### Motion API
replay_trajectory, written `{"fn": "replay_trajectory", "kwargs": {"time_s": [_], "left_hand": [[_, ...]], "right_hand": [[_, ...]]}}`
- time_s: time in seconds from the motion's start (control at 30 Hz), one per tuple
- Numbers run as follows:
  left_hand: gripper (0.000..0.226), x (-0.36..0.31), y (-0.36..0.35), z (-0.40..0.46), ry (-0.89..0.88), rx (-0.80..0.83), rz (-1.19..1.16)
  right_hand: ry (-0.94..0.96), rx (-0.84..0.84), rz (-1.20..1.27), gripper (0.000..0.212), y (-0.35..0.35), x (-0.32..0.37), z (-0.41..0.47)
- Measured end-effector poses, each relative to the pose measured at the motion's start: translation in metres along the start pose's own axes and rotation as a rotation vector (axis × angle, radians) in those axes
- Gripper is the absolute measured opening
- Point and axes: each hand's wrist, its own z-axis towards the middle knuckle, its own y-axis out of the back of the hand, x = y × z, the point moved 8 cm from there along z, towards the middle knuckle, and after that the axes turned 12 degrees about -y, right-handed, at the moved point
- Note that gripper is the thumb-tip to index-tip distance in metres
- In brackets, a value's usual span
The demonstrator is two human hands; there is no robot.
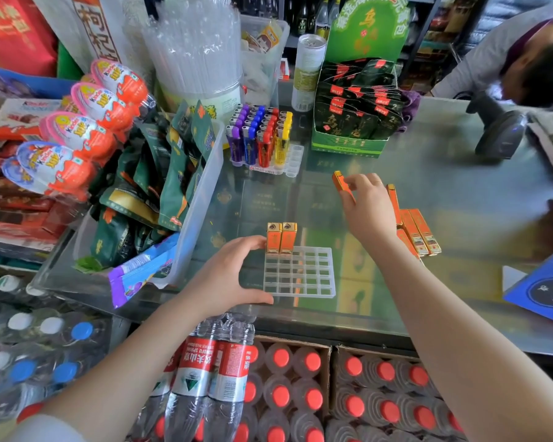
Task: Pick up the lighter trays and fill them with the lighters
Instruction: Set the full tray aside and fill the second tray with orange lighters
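A clear plastic lighter tray (300, 275) with a grid of slots lies on the glass counter. Two orange lighters (281, 237) stand upright in its far left corner. My left hand (230, 275) cups the tray's left side, thumb at the near edge and fingers by the two lighters. Farther right, my right hand (369, 207) holds one orange lighter (340, 181) lifted above the counter. A loose pile of orange lighters (419, 231) lies just right of that hand. At the back, a second clear tray (292, 161) carries purple, blue, red and yellow lighters (259, 135).
A clear bin of green snack packets (186, 193) sits left of the tray. A green display box (351, 116) and a can (307, 71) stand behind. A barcode scanner (498, 129) and a person (524, 52) are at the far right. Bottled water crates (300, 393) lie below the counter.
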Motion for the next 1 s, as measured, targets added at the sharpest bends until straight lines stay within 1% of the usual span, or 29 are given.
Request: {"fn": "replay_trajectory", "kwargs": {"time_s": [0.07,0.13,0.17,0.33,0.37,0.4,0.47,0.53,0.63,0.67,0.73,0.8,0.9,1.0], "left_hand": [[0.086,0.003,-0.001,0.0,0.006,-0.007,-0.006],[0.087,0.007,-0.001,0.001,0.011,-0.013,-0.005],[0.087,0.008,-0.001,0.001,0.013,-0.017,0.002],[0.085,0.003,0.0,0.0,-0.03,-0.032,0.033],[0.085,0.002,0.0,0.0,-0.038,-0.029,0.038],[0.087,0.001,0.0,0.0,-0.047,-0.023,0.042],[0.091,-0.001,-0.001,-0.001,-0.061,-0.002,0.042],[0.092,-0.001,-0.001,-0.001,-0.061,0.019,0.037],[0.087,-0.006,0.004,0.002,-0.097,0.026,0.103],[0.086,-0.006,0.004,0.004,-0.102,0.034,0.126],[0.086,-0.004,0.004,0.007,-0.092,0.061,0.15],[0.085,-0.002,0.003,0.009,-0.086,0.06,0.149],[0.088,-0.002,0.002,0.009,-0.084,0.038,0.16],[0.09,0.001,-0.002,0.006,-0.062,0.007,0.16]], "right_hand": [[-0.057,0.025,-0.163,0.029,-0.008,-0.001,0.009],[-0.05,0.021,-0.35,0.026,-0.015,0.003,0.013],[-0.043,0.02,-0.401,0.024,-0.017,0.005,0.014],[0.051,0.01,-0.44,0.018,-0.019,0.019,0.003],[0.066,0.025,-0.386,0.015,-0.018,0.02,-0.003],[0.049,0.049,-0.279,0.013,-0.015,0.02,-0.008],[-0.05,0.145,0.016,0.014,-0.01,0.013,-0.021],[-0.094,0.218,0.28,0.019,-0.004,0.009,-0.039],[-0.116,0.355,0.465,0.03,-0.002,0.004,-0.071],[-0.12,0.415,0.51,0.028,-0.004,0.004,-0.081],[-0.1,0.5,0.579,0.016,-0.008,0.006,-0.095],[-0.033,0.505,0.581,0.006,-0.007,0.013,-0.102],[0.068,0.455,0.511,0.011,-0.006,0.024,-0.109],[0.1,0.395,0.491,0.019,-0.004,0.032,-0.113]]}}
